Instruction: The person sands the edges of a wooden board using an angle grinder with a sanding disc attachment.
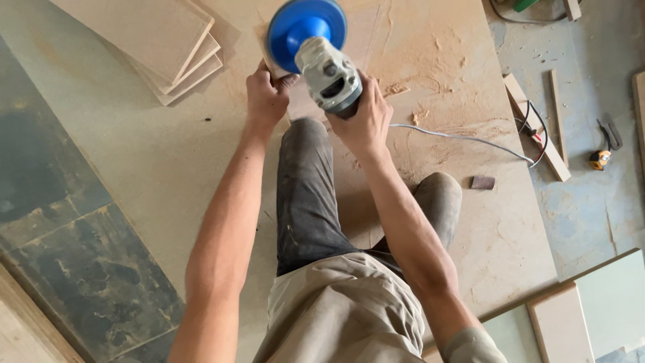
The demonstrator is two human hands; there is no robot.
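— Where is the grinder [328,67] seen?
— It is held over the far middle of the big board [134,148], its blue disc guard [306,23] pointed away. Its grey body is gripped by the right hand [366,117], whose fingers are wrapped tightly round it.
— And the left hand [265,97]?
— It is clamped on the edge of a small panel [366,33] lying under the disc, fingers curled together.
— What is found around that?
— Sawdust [430,74] is spread over the far right of the board. A grey cord [457,138] is run from the grinder off the right edge. Stacked panels [171,47] are laid near the far left corner. A small dark block [482,182] is left near the right edge, just beside the bent knee [440,191]. On the floor beyond, a wood strip [537,128] and a tape measure [600,159] are seen.
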